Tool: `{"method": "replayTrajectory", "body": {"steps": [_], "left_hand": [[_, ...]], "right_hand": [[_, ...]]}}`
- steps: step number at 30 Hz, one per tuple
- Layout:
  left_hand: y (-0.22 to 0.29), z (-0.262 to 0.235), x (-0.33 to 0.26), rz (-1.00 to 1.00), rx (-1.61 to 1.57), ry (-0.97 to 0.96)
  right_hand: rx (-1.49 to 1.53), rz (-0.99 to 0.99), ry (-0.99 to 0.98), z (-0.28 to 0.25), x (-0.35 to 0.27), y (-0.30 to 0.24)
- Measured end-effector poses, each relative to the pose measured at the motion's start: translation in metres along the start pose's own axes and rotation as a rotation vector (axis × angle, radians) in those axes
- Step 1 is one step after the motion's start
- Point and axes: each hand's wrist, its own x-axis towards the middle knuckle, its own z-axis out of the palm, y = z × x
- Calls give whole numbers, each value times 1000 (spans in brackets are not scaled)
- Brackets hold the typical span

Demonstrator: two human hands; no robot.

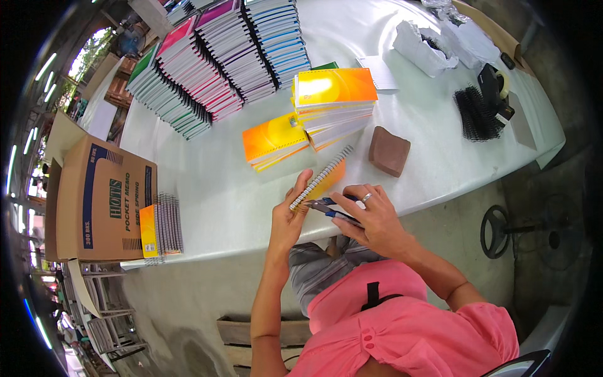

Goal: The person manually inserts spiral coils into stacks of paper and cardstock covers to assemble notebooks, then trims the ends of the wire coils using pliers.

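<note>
My left hand [291, 213] is closed on a small spiral notebook [326, 179] with an orange and yellow cover, held on edge above the near side of the table. Its metal coil runs up and to the right. In my right hand [372, 218] is a pair of pliers [328, 207] with dark blue handles, the jaws at the lower end of the coil. Whether the jaws grip the wire is too small to tell. A brown block [389, 151] lies right of the notebook. Beyond it stands a pile of orange and yellow notepads [336, 88], beside a shorter pile [274, 139].
Tall stacks of spiral notebooks [217, 69] stand at the back left. A cardboard box [107, 195] and a row of finished coil notebooks [161, 226] sit at the left edge. Black coils [474, 113], a tape dispenser [493, 88] and a white bag [424, 47] lie at right.
</note>
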Motion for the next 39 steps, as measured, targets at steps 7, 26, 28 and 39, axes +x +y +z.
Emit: {"method": "replayTrajectory", "body": {"steps": [7,26,28,39], "left_hand": [[21,5,-10,-107,233,166],[62,-84,-45,88,1292,472],[74,-142,-56,128,1339,584],[73,-311,-119,-71,1164,535]], "right_hand": [[4,-48,-70,5,5,-9],[404,358,-198,-45,22,37],[175,369,-18,-52,15,91],[-686,341,114,-68,-28,240]]}}
